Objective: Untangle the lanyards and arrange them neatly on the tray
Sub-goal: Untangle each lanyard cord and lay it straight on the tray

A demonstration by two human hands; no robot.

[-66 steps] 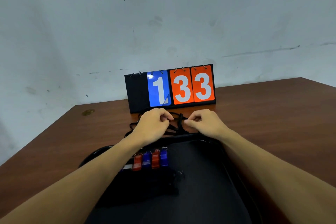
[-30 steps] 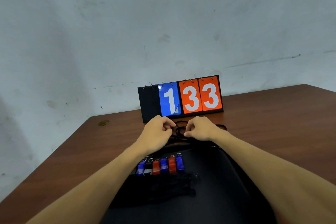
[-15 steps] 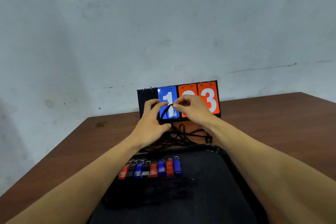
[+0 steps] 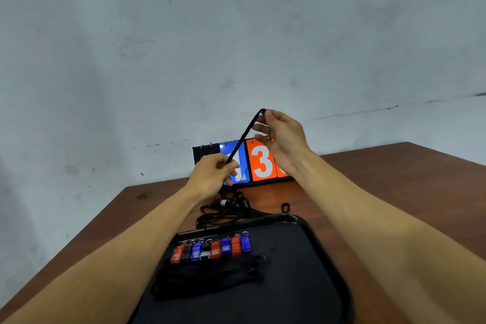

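Observation:
A black lanyard cord (image 4: 243, 137) runs taut and slanted between my two hands above the table. My right hand (image 4: 282, 134) pinches its upper end, raised in front of the wall. Lower and to the left, my left hand (image 4: 213, 175) pinches the same cord. Below it a tangle of black lanyards (image 4: 226, 209) lies on the table just beyond the black tray (image 4: 310, 281). On the tray, a row of several red, blue and black whistles (image 4: 213, 248) lies with their black cords (image 4: 210, 277) bundled in front of them.
A flip scoreboard (image 4: 259, 163) with a blue 1 and orange 3s stands at the back of the brown wooden table (image 4: 394, 192), against a pale wall. A small black loop (image 4: 285, 207) lies on the table to the right of the tangle.
My right hand has risen higher with the cord's end, drawing the lanyard up out of the tangle. My left hand now pinches the cord lower down.

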